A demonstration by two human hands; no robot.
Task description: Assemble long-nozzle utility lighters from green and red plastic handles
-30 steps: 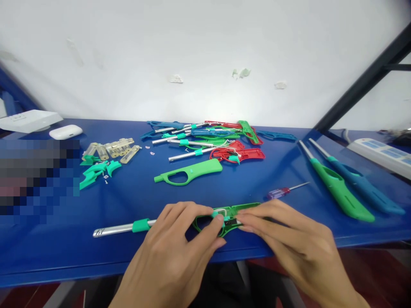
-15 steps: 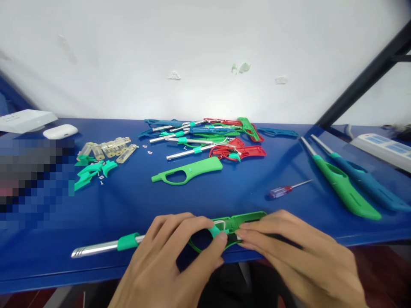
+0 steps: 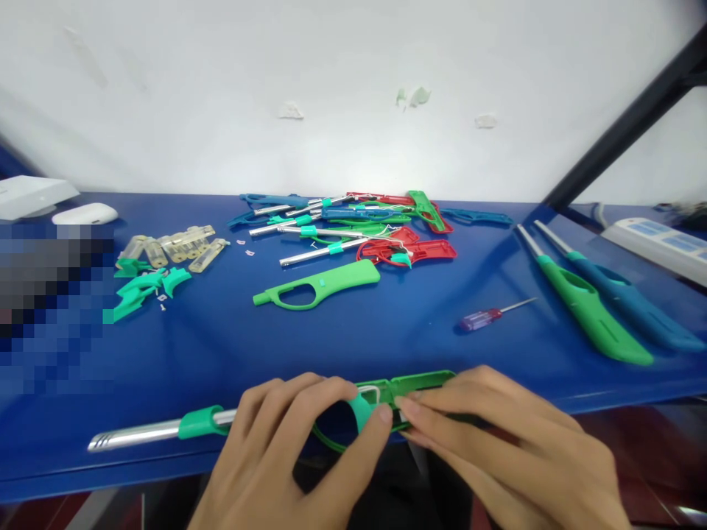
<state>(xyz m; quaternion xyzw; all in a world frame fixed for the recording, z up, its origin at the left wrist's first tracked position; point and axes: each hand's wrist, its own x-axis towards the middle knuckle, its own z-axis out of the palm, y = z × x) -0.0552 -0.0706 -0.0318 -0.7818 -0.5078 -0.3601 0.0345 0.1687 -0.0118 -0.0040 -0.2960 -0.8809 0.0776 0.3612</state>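
An opened green utility lighter (image 3: pixel 423 380) lies at the near table edge, its inside facing up. My left hand (image 3: pixel 292 449) is closed around its front, the thumb by the teal trigger (image 3: pixel 361 412). Out to the left of that hand sticks the metal tube (image 3: pixel 138 433) with a teal collar (image 3: pixel 199 422). A white wire (image 3: pixel 374 389) loops inside the shell. My right hand (image 3: pixel 519 442) pinches at the shell's middle; its fingertips hide what they hold. Beyond the hands rests the matching green shell half (image 3: pixel 347 276).
Opened lighters in red, green and blue (image 3: pixel 342 221) are heaped at the back. Clear fuel tanks (image 3: pixel 182 244) and teal triggers (image 3: pixel 144 285) lie left. A screwdriver (image 3: pixel 480 319), a green lighter (image 3: pixel 593 309), a blue lighter (image 3: pixel 624 294) and a power strip (image 3: pixel 663 239) are at right.
The lighter and its tube have shifted slightly left. My left thumb and right fingertips have moved a little on the shell, and the camera view has tilted down slightly.
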